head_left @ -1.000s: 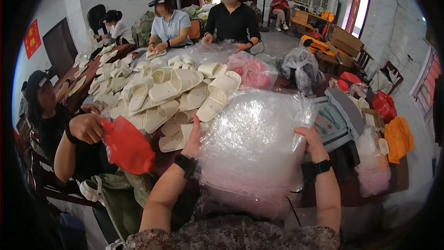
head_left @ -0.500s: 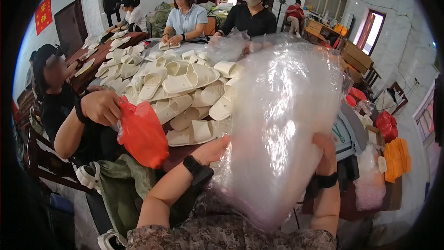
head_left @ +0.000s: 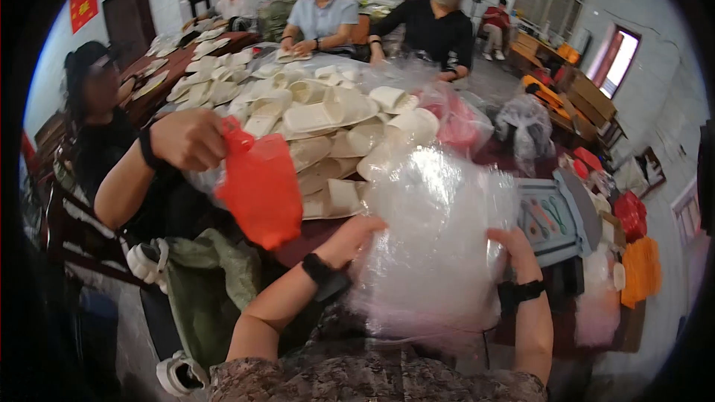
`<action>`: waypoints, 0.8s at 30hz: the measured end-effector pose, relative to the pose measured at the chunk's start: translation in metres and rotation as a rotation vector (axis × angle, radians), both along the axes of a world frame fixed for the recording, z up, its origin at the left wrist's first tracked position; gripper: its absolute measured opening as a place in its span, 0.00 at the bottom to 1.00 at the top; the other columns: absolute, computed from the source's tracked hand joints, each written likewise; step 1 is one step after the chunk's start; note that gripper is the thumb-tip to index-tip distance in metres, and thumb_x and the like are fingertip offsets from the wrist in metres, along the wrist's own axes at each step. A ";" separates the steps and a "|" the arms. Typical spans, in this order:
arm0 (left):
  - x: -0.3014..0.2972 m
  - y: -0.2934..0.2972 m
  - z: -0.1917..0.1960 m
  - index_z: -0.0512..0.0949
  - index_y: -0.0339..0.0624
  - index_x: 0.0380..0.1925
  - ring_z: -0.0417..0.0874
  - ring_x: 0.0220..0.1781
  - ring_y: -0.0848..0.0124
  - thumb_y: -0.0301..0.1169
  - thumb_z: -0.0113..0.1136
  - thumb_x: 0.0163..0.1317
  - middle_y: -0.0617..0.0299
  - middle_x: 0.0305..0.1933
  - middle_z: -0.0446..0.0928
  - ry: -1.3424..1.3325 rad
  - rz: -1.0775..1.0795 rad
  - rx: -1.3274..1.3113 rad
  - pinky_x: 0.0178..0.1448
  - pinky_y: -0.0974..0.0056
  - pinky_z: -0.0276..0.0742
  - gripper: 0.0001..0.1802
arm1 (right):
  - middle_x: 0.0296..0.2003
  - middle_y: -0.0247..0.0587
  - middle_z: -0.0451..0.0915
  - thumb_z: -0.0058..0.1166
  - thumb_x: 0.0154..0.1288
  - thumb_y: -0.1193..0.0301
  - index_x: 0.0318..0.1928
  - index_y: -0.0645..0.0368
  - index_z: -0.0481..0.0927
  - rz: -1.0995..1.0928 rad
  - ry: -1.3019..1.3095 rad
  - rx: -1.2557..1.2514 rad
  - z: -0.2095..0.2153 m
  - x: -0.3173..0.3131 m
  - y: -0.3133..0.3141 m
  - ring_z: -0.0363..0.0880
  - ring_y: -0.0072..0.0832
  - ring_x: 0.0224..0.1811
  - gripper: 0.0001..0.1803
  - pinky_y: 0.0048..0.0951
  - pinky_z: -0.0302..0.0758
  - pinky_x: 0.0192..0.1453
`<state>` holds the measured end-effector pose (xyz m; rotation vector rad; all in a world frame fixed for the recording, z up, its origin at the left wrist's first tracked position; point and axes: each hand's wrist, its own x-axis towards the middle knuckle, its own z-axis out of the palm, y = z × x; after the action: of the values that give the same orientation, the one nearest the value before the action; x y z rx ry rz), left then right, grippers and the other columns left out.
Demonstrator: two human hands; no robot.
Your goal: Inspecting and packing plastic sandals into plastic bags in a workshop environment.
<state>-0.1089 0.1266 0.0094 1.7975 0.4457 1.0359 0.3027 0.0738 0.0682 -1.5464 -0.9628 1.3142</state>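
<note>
Between my two hands is a thick bundle of clear plastic bags (head_left: 436, 246), shiny and slightly blurred, upright in front of my body. My left hand (head_left: 356, 240) grips its left edge. On the opposite edge, my right hand (head_left: 514, 246) closes with its thumb on the near side; the bundle hides most fingers of both hands. Just beyond lies a big heap of cream slippers (head_left: 331, 115). To my left, a co-worker's hand (head_left: 188, 139) holds up a red plastic bag (head_left: 262, 190) beside the heap.
A grey-blue tray (head_left: 550, 216) with small tools lies right of the bundle. Clear bags with pinkish-red contents (head_left: 456, 115) sit past it. Several people work around the table. An orange stack (head_left: 640, 272) stands at far right, a green sack (head_left: 201, 298) at lower left.
The bundle's top has come down toward me, uncovering the tray and the bags behind it. My hands still hold it. The co-worker's red bag has shifted right.
</note>
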 end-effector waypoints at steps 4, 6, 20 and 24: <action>0.028 -0.007 -0.010 0.78 0.34 0.50 0.84 0.36 0.68 0.26 0.58 0.59 0.58 0.41 0.83 0.002 0.174 -0.851 0.39 0.64 0.81 0.18 | 0.56 0.53 0.76 0.74 0.53 0.61 0.65 0.68 0.67 -0.133 -1.126 0.508 0.005 -0.007 0.008 0.74 0.41 0.60 0.43 0.41 0.71 0.63; 0.026 -0.016 -0.012 0.78 0.34 0.49 0.84 0.32 0.69 0.24 0.58 0.58 0.58 0.40 0.82 -0.185 0.213 -1.004 0.35 0.65 0.80 0.17 | 0.60 0.55 0.72 0.75 0.51 0.60 0.67 0.68 0.63 -0.078 -1.285 0.749 0.072 -0.077 0.002 0.71 0.44 0.63 0.49 0.43 0.68 0.66; 0.039 -0.008 -0.033 0.68 0.37 0.65 0.76 0.62 0.67 0.30 0.55 0.69 0.57 0.59 0.76 -0.388 0.207 -0.759 0.64 0.60 0.73 0.25 | 0.55 0.50 0.79 0.73 0.50 0.51 0.66 0.61 0.68 0.835 -0.341 0.825 0.103 -0.393 0.071 0.78 0.39 0.58 0.47 0.41 0.71 0.64; 0.070 -0.015 -0.033 0.67 0.37 0.65 0.76 0.61 0.67 0.29 0.55 0.69 0.57 0.59 0.76 -0.347 0.309 -0.780 0.64 0.60 0.74 0.25 | 0.41 0.51 0.84 0.68 0.53 0.53 0.51 0.58 0.82 0.821 -0.392 0.705 0.090 -0.403 0.076 0.84 0.44 0.45 0.29 0.38 0.77 0.52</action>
<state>-0.0386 0.1117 -0.0239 0.8559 0.7932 1.1450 -0.1005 0.1497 0.1580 -0.8632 -2.1864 0.9765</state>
